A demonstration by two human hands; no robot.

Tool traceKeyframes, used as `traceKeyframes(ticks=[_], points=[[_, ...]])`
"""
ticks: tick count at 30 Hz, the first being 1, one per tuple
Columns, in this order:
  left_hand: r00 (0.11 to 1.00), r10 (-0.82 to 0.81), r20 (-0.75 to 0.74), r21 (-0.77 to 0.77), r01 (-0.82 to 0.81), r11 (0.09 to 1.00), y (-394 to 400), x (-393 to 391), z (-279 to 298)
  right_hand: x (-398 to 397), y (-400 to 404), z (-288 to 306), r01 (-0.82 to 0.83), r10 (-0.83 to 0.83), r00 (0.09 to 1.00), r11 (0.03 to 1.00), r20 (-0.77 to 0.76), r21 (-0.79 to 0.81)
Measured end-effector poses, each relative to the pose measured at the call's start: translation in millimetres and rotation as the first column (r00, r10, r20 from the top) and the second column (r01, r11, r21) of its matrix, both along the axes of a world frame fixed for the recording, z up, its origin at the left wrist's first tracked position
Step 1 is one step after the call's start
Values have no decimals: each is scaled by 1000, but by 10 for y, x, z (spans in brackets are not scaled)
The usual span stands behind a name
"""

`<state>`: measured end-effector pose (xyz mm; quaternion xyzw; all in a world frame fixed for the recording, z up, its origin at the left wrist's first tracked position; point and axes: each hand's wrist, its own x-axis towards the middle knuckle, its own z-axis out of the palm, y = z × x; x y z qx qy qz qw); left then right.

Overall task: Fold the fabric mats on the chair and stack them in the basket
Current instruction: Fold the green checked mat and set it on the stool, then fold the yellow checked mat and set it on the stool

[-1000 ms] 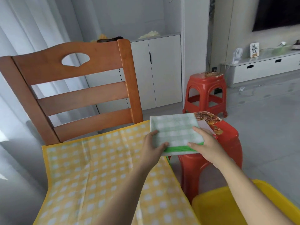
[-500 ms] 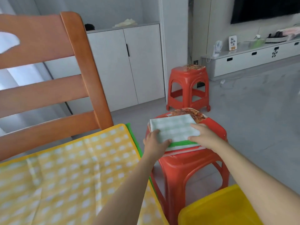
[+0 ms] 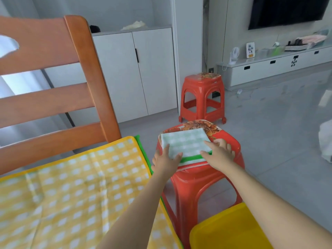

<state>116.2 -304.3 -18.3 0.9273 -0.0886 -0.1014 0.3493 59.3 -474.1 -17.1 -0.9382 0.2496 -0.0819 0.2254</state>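
at 5 o'clock the yellow basket (image 3: 228, 229) is seen, nothing visible inside. at 12 o'clock, the folded green mat (image 3: 186, 143), carried a second ago, is now laid on the red stool (image 3: 201, 178), pinched by left hand (image 3: 166, 161) and right hand (image 3: 218, 154). the yellow mat (image 3: 71, 191) awaits on the chair (image 3: 53, 83).

The folded green mat (image 3: 186, 143) at the centre looks like soft matt cloth, woven in a pale check with a brighter green edging. The yellow mat (image 3: 75, 191) at 8 o'clock is the same kind of checked cloth, creased and dull. The chair (image 3: 53, 97) at 10 o'clock is orange-brown wood with a smooth, lightly sheened finish. The near stool (image 3: 201, 180) is glossy red moulded plastic with a printed floral top. The basket (image 3: 228, 232) at 5 o'clock seems smooth yellow plastic, though blurred. The floor (image 3: 280, 141) at 3 o'clock is pale, faintly reflective tile.
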Motion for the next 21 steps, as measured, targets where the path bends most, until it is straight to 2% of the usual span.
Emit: traceKeyframes(ticks=[3, 6, 11, 17, 21], points=[[991, -25, 132, -30, 29, 999, 136, -215, 201, -199, 132, 142, -38, 49, 986, 997, 158, -71], [978, -31, 205, -78, 48, 996, 321, -476, 413, -418, 346, 323, -127, 142, 955, 989, 261, -72], [965, 16, 261, -185, 33, 982, 889, -1085, 630, -867, 927, 497, -370, 334, 824, 929, 457, -11], [986, 97, 138, -276, -55, 960, 1728, -1830, 485, -1404, 1666, 310, -563, 510, 740, 827, 440, -11], [986, 126, 107, -229, -99, 968, 2174, -2235, 325, -1639, 1965, 57, -669, 620, 693, 743, 368, 7]])
